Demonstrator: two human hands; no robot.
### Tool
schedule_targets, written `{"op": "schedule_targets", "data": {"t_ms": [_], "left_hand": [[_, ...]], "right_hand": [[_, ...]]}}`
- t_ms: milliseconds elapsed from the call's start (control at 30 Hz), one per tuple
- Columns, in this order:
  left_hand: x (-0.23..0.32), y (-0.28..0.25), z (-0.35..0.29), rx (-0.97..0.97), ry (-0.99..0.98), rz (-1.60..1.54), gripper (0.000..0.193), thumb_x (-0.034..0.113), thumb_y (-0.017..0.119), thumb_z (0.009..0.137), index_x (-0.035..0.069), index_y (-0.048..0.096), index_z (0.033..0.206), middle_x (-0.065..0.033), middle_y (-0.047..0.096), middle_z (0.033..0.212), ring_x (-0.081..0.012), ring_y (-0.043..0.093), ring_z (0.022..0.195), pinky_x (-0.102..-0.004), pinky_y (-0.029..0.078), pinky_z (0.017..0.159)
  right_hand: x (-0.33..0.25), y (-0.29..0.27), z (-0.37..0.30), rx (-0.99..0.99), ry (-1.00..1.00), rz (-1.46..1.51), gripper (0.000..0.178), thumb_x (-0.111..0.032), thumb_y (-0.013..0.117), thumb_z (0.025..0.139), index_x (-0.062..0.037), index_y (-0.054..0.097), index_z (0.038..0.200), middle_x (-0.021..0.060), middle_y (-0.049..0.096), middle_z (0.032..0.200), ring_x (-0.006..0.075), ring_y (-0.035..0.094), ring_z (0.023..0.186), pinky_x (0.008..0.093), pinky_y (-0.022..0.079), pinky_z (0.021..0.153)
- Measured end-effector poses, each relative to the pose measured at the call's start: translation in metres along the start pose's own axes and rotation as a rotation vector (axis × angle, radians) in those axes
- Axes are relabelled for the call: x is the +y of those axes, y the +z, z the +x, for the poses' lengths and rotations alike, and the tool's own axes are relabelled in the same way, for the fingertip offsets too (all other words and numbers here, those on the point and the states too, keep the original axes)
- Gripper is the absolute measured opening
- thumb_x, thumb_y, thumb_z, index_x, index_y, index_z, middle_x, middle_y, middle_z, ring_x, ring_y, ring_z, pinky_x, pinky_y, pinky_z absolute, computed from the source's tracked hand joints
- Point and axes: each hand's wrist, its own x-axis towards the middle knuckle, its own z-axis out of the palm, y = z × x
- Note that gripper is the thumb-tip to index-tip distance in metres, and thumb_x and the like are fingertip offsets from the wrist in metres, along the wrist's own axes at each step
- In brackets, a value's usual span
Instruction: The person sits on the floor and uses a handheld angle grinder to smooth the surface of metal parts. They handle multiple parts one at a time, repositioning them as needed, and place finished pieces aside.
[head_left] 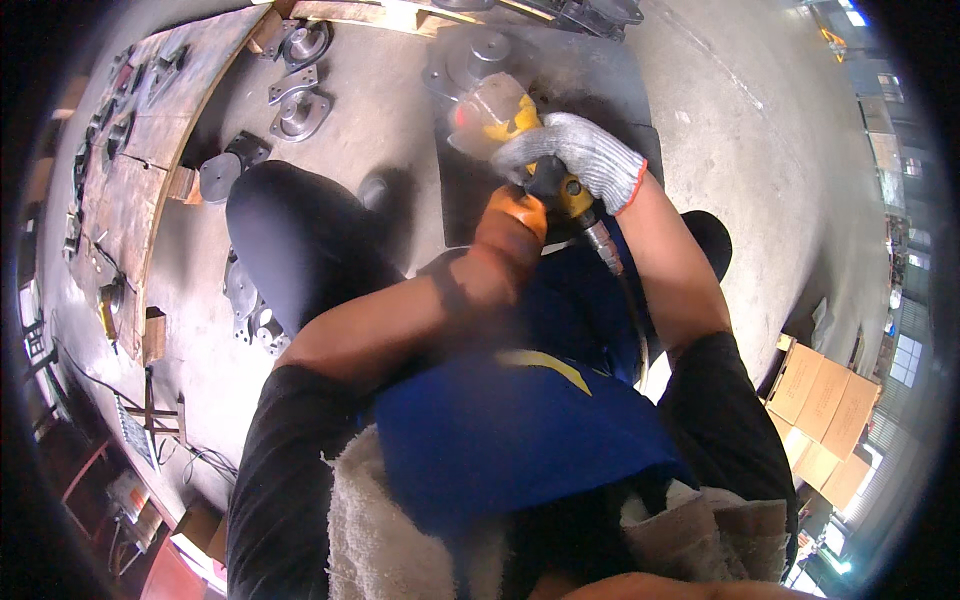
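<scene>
A yellow and black air grinder [545, 182] with a hose at its rear is in both my hands. My right hand [580, 152], in a grey knit glove with a red cuff, wraps over the grinder's body. Below it, my left hand [515, 220], in an orange glove, closes round the near side of the tool; its fingertips are partly hidden. The grinder's blurred head points away from me, close to a round metal part with a raised hub [488, 50]. Whether they touch I cannot tell. That part rests on a dark plate [460, 190].
Metal flanged parts [300, 112] lie on the floor at the far left. Beyond my left knee stands a wooden table [150, 120] carrying several metal pieces. The air hose [640, 330] runs back beside my right leg. Cardboard boxes [822, 400] are stacked at the right.
</scene>
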Motion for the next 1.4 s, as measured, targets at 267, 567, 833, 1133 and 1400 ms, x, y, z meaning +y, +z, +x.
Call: {"op": "schedule_targets", "data": {"t_ms": [267,567,833,1133,1400], "left_hand": [[-0.042,0.0,0.014,-0.008,0.248,0.302,0.02,0.014,0.047,0.091,0.008,0.063,0.1,-0.0064,0.067,0.091,-0.0235,0.063,0.082,-0.0328,0.049,0.075],[0.001,0.008,0.005,-0.084,0.282,0.339,0.022,0.012,0.044,0.091,0.007,0.063,0.101,-0.008,0.067,0.093,-0.0248,0.063,0.085,-0.0329,0.05,0.077],[-0.019,0.026,0.004,0.009,-0.047,0.385,0.023,0.018,0.047,0.089,0.006,0.064,0.099,-0.0111,0.068,0.095,-0.0289,0.063,0.09,-0.0337,0.049,0.076],[-0.009,0.0,0.003,-0.402,-0.007,-0.474,0.026,0.015,0.047,0.094,0.005,0.055,0.116,-0.006,0.062,0.11,-0.0149,0.059,0.101,-0.0255,0.048,0.085],[0.016,0.023,0.044,-0.27,0.662,0.764,0.027,0.023,0.057,0.088,0.006,0.056,0.108,-0.0113,0.065,0.097,-0.0272,0.064,0.086,-0.0359,0.052,0.073]], "right_hand": [[-0.018,0.005,0.001,0.037,0.031,-0.109,0.053,-0.037,0.075,0.074,-0.0035,0.062,0.113,0.0095,0.067,0.101,0.0187,0.063,0.094,0.0308,0.051,0.079],[0.016,-0.003,-0.006,-0.011,0.101,0.504,0.038,-0.028,0.073,0.077,-0.0003,0.066,0.102,0.0087,0.069,0.088,0.0166,0.066,0.079,0.0263,0.052,0.072],[0.027,-0.007,-0.001,0.05,0.001,-0.05,0.034,-0.026,0.071,0.079,0.0011,0.067,0.099,0.0076,0.069,0.085,0.014,0.065,0.077,0.026,0.052,0.07],[0.024,-0.016,-0.016,0.098,0.12,0.146,0.036,-0.031,0.075,0.073,-0.001,0.069,0.092,0.0067,0.067,0.077,0.0152,0.063,0.073,0.0274,0.05,0.07],[0.036,-0.043,-0.034,0.277,0.058,0.366,0.037,-0.028,0.073,0.075,-0.0024,0.066,0.101,0.0054,0.067,0.087,0.0154,0.064,0.08,0.0256,0.05,0.071]]}}
